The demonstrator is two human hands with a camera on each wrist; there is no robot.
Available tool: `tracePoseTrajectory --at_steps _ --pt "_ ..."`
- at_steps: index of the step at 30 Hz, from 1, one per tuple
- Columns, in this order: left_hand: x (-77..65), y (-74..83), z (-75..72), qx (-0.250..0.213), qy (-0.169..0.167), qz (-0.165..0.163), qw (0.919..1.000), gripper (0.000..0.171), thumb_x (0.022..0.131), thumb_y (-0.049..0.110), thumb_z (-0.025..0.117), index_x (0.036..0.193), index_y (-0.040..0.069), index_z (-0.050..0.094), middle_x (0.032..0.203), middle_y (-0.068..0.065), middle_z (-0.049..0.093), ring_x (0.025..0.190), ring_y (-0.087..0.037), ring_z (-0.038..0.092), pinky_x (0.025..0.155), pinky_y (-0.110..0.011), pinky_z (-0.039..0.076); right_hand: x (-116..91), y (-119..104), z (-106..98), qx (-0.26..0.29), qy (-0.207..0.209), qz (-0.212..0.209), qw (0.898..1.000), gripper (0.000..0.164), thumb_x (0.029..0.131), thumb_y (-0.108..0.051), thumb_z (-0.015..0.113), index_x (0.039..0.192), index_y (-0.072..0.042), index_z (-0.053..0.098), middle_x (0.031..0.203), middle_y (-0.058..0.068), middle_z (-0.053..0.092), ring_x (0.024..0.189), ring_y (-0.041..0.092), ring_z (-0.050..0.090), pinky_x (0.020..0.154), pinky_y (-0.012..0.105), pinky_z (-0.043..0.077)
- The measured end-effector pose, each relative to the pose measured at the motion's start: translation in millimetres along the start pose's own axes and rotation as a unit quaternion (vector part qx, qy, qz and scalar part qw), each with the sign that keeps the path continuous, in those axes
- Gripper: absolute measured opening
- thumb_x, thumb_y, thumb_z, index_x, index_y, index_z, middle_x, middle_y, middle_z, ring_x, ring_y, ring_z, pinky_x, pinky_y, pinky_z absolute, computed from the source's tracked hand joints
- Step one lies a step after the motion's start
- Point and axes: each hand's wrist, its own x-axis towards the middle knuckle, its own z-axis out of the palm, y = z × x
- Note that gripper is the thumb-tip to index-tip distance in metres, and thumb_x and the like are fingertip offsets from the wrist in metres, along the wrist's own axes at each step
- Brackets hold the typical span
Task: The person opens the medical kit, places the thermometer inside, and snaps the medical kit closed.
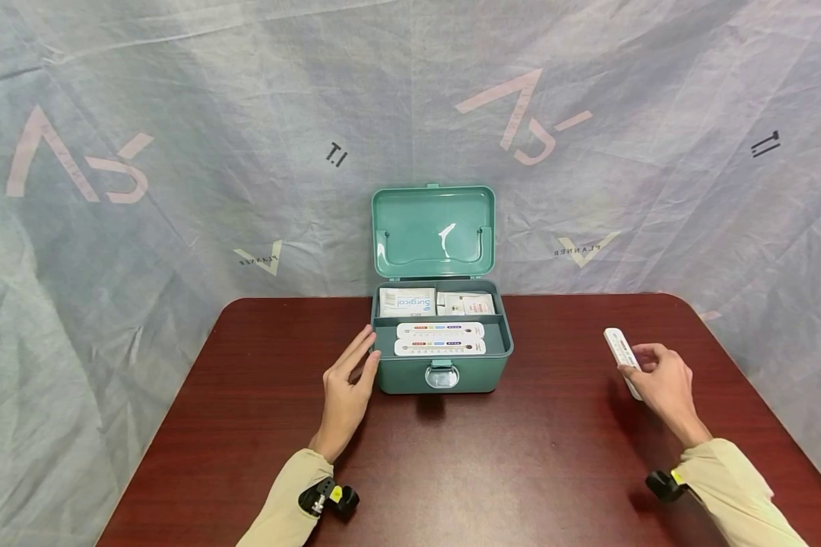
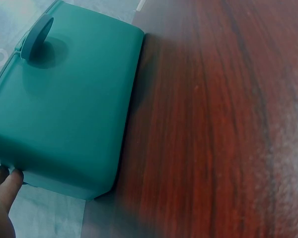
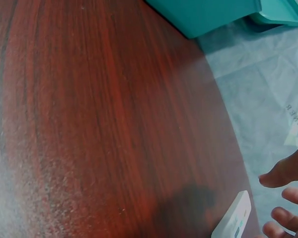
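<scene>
A white strip thermometer point(image 1: 621, 349) slants out from my right hand point(image 1: 664, 377), which pinches it between thumb and fingers over the right side of the table. In the right wrist view only one end of the thermometer point(image 3: 236, 218) shows, beside the bent fingers point(image 3: 288, 218). My left hand point(image 1: 347, 387) rests its extended fingers against the left side of a green metal-look box point(image 1: 410, 377). Its fingertips point(image 2: 12, 181) touch that side in the left wrist view. Inside the front compartment lie two thermometers, one point(image 1: 441, 330) behind the other point(image 1: 440, 347).
The box's lid point(image 1: 434, 228) stands raised at the back. Behind a divider sit a white "Surgical" packet point(image 1: 407, 302) and a smaller white packet point(image 1: 467, 304). A round-handled latch point(image 1: 442, 375) hangs in front. The dark red table point(image 1: 479, 471) ends at a grey cloth backdrop point(image 1: 301, 220).
</scene>
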Motion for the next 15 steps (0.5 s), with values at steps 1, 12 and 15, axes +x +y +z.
tracePoseTrajectory --at_steps 1,12,15 --pt "-0.2 -0.1 0.0 0.0 0.0 0.0 1.0 0.036 0.093 0.006 0.061 0.128 -0.002 0.058 0.137 -0.011 0.051 0.125 -0.022 0.049 0.088 -0.034 0.05 0 1 0 -0.001 -0.002 0.002 1.0 0.039 0.076 -0.007 0.074 0.109 0.01 0.06 0.096 0.032 0.063 0.086 0.045 0.062 0.075 0.043 0.034" --pt "0.6 0.7 0.5 -0.002 0.002 0.004 1.0 0.036 0.093 0.006 0.06 0.128 -0.002 0.058 0.137 -0.011 0.051 0.125 -0.022 0.049 0.085 -0.045 0.05 -6 14 3 -0.027 -0.018 0.037 0.999 0.045 0.075 -0.008 0.076 0.112 0.01 0.058 0.101 0.033 0.062 0.087 0.044 0.061 0.071 0.041 0.037" --pt "0.5 0.9 0.6 -0.003 0.002 0.002 1.0 0.036 0.093 0.007 0.061 0.128 -0.002 0.058 0.137 -0.011 0.051 0.125 -0.022 0.049 0.084 -0.048 0.05 -8 15 3 -0.03 -0.023 0.044 0.998 0.046 0.075 -0.008 0.076 0.112 0.011 0.057 0.102 0.032 0.062 0.085 0.041 0.06 0.07 0.04 0.037"
